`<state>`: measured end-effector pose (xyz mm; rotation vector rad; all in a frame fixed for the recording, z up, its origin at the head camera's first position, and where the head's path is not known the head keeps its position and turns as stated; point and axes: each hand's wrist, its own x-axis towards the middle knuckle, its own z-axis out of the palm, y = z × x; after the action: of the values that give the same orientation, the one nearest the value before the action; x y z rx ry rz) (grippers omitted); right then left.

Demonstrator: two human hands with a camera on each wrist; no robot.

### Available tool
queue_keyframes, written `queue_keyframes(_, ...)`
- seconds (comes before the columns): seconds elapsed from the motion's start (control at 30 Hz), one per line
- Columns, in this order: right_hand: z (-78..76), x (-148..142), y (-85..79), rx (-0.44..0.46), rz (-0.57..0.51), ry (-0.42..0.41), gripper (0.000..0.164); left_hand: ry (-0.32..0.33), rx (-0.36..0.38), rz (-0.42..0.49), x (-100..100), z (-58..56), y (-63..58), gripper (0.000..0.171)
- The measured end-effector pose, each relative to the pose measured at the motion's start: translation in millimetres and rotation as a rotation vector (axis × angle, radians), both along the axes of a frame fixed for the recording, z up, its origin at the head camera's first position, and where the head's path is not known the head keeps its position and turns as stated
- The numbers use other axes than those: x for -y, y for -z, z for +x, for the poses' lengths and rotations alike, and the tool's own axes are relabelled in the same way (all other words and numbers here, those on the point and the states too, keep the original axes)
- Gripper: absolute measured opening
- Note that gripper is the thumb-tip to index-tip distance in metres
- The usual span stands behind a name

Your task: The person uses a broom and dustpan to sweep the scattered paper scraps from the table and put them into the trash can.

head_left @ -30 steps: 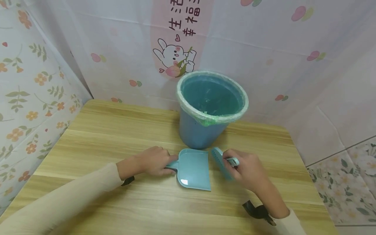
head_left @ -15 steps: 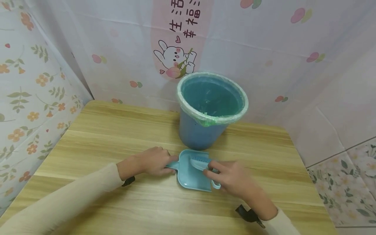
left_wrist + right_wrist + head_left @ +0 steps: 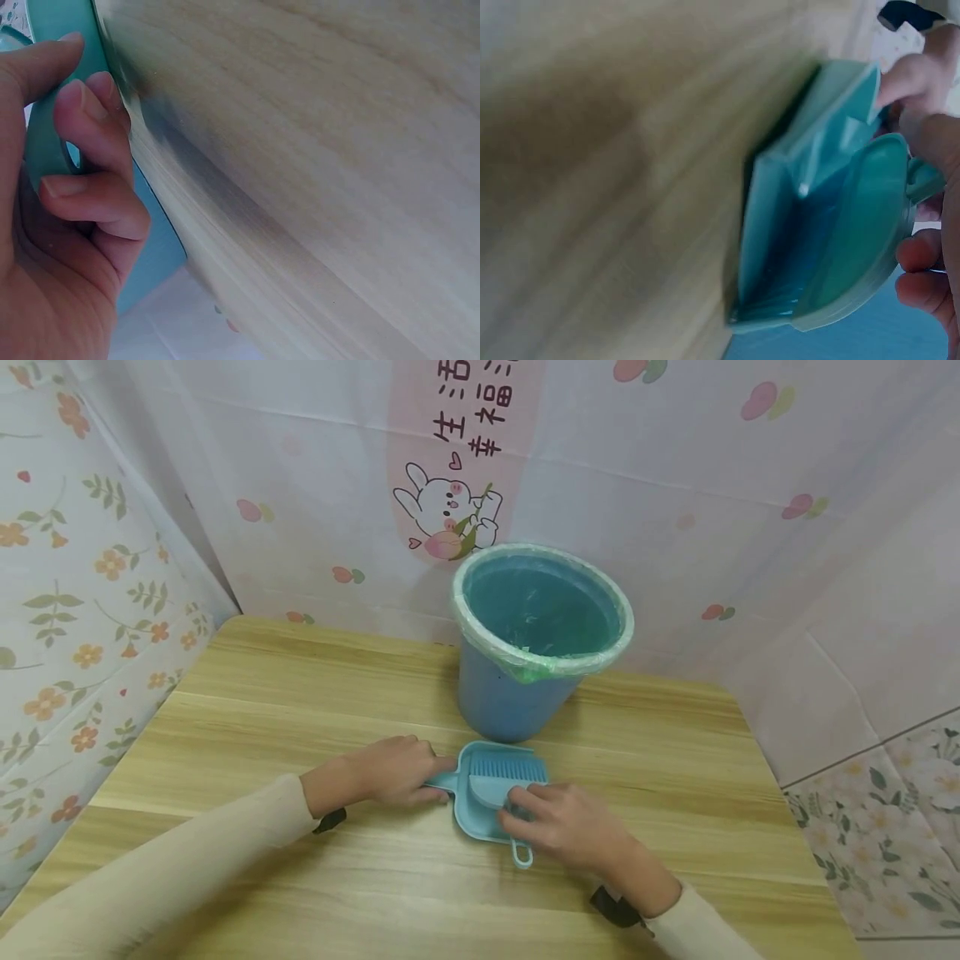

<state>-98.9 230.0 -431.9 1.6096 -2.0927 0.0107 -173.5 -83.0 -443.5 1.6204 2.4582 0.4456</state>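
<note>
My left hand grips the short handle of a light blue dustpan, whose pan faces right on the wooden table. In the left wrist view my fingers curl round the dustpan handle. Over the pan lies a matching hand brush, its bristles pointing toward the bin and its looped handle end toward me. My right hand pinches the brush handle. From the right wrist view, the brush head overlaps the inside of the pan, close to its raised wall.
A blue bin with a clear plastic liner folded over its rim stands just behind the dustpan. The wooden table ends at a printed curtain at the back. Another flowered cloth hangs along the left.
My right hand has carried the brush leftward from beside the dustpan to over it, and turned it so the bristles face the bin. My left hand and the dustpan stay in place.
</note>
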Motion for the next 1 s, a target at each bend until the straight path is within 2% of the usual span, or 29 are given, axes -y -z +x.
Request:
queue_keyframes(0.13,3.7,1.9,6.1,0.053,0.019,0.004,0.010,0.003,-0.009,-0.003,-0.7,-1.0,1.5,0.024)
queue_keyframes(0.27,7.4,4.0,9.3,0.095,0.050,0.011,0.032,0.003,-0.014,-0.009,-1.2,-1.4,1.6,0.024)
queue_keyframes(0.37,8.9,5.7,10.6,0.106,0.061,0.017,0.042,0.002,-0.017,-0.012,-1.1,-1.6,2.0,0.024)
queue_keyframes(0.67,10.9,8.4,13.6,0.149,0.071,0.024,0.044,-0.005,-0.020,-0.020,-1.0,-0.5,0.3,0.024)
queue_keyframes(1.0,13.4,7.8,16.8,0.165,0.053,0.033,0.037,-0.016,-0.039,-0.024,-2.3,0.4,2.6,0.024)
